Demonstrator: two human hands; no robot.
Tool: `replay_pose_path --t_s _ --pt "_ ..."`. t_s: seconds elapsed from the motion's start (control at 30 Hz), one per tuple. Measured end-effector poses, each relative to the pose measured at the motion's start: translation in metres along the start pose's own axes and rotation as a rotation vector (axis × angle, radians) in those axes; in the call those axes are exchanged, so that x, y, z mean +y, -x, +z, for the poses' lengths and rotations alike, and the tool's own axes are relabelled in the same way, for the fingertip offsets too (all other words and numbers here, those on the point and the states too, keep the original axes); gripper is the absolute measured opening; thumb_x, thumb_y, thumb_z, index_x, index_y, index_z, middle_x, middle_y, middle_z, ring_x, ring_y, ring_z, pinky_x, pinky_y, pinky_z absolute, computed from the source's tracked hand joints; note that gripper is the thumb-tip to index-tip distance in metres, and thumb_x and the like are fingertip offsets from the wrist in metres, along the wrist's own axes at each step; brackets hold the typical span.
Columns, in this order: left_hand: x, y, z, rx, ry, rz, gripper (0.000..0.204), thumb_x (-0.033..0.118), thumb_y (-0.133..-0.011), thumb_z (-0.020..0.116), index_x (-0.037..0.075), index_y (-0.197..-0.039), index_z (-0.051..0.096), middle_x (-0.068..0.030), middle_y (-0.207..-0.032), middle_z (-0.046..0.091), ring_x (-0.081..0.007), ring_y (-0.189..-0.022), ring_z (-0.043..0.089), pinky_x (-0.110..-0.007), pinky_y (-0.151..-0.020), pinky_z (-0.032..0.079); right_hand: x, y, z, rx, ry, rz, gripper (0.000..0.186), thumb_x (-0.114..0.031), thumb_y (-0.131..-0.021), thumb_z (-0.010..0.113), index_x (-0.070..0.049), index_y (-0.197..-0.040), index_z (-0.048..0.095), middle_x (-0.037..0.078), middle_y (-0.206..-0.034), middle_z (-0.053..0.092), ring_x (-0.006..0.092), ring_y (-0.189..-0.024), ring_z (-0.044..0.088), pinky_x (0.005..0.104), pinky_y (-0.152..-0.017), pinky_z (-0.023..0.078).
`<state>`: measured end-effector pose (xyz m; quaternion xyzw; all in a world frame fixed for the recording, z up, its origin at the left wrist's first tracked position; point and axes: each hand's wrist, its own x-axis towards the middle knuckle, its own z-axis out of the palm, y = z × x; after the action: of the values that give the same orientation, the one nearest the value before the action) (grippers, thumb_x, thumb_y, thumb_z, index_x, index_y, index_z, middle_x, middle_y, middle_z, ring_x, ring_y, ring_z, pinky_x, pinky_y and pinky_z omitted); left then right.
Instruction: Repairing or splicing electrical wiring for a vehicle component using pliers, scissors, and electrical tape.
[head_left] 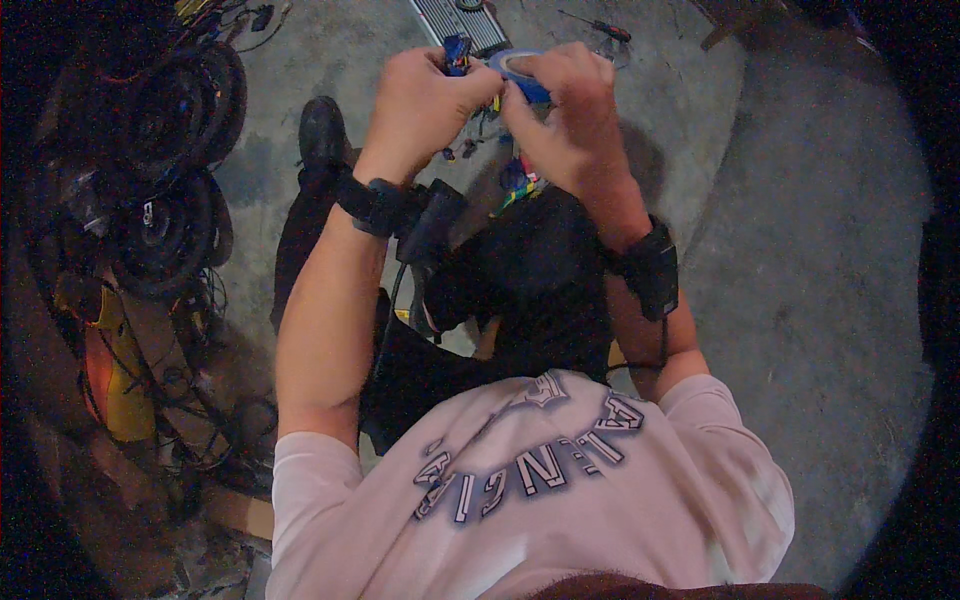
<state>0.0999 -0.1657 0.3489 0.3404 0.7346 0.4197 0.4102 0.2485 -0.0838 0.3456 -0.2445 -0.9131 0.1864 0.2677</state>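
My left hand (425, 105) is closed on a bundle of wires (457, 55), partly wrapped in blue, that sticks up between thumb and fingers. Close beside it, my right hand (575, 115) grips a roll of blue tape (527, 90), fingers over its ring and thumb at its lower edge. Both hands are held out in front of me, fingertips nearly meeting. Below them hang loose coloured wire ends (522, 180), yellow, green and red among them. The fingers hide where the tape and the bundle meet.
A finned silver metal box (458, 22) lies on the concrete floor beyond my hands. Right of it is a screwdriver (610, 30). Round black speakers (170, 110), tangled cables and a yellow-orange object (115, 370) crowd the left side. My black shoe (323, 130) rests left of my hands.
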Motion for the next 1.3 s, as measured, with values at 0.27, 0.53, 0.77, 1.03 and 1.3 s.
replay_pose_path --t_s 0.27,0.53,0.77,1.03,1.3 --pt "0.018 0.004 -0.015 -0.092 0.031 -0.076 0.04 0.045 -0.074 0.072 0.008 -0.091 0.072 -0.003 -0.077 0.069 -0.0113 -0.07 0.061 -0.027 -0.066 0.045 0.008 -0.004 -0.006 0.057 -0.073 0.0 0.02 -0.019 -0.072 0.066 -0.007 -0.089 0.065 0.008 -0.08 0.062 0.03 -0.083 0.056 0.0433 -0.075 0.037" --pt "-0.01 -0.008 -0.005 -0.07 0.084 0.029 0.026 0.032 -0.081 0.07 0.008 -0.091 0.072 -0.0001 -0.075 0.068 -0.007 -0.069 0.058 -0.025 -0.064 0.044 0.002 -0.01 -0.004 0.014 0.042 -0.019 0.022 -0.019 -0.07 0.067 -0.006 -0.088 0.065 0.009 -0.082 0.063 0.03 -0.084 0.056 0.0439 -0.077 0.037" --pt "0.01 -0.005 -0.006 -0.024 -0.077 -0.042 0.026 0.03 -0.08 0.07 0.006 -0.089 0.072 0.0014 -0.063 0.061 -0.0071 -0.056 0.049 -0.027 -0.053 0.039 -0.001 -0.01 0.0 -0.029 0.133 0.006 0.019 -0.018 -0.072 0.065 -0.006 -0.086 0.064 0.011 -0.084 0.063 0.0303 -0.087 0.056 0.044 -0.081 0.036" --pt "-0.001 -0.015 -0.006 -0.008 -0.054 -0.075 0.027 0.032 -0.079 0.07 0.005 -0.086 0.071 0.0012 -0.063 0.061 -0.0078 -0.056 0.05 -0.027 -0.053 0.039 0.001 -0.016 0.004 -0.047 0.117 -0.011 0.017 -0.018 -0.073 0.064 -0.005 -0.085 0.063 0.012 -0.087 0.063 0.03 -0.088 0.055 0.0443 -0.082 0.036" --pt "0.014 -0.014 -0.008 -0.003 -0.007 -0.184 0.033 0.036 -0.076 0.07 0.004 -0.083 0.071 0.0014 -0.064 0.06 -0.0076 -0.059 0.05 -0.025 -0.055 0.038 0.002 -0.015 0.004 -0.026 0.041 -0.012 0.018 -0.014 -0.072 0.065 -0.003 -0.086 0.062 0.012 -0.085 0.063 0.0296 -0.089 0.055 0.0429 -0.084 0.036"
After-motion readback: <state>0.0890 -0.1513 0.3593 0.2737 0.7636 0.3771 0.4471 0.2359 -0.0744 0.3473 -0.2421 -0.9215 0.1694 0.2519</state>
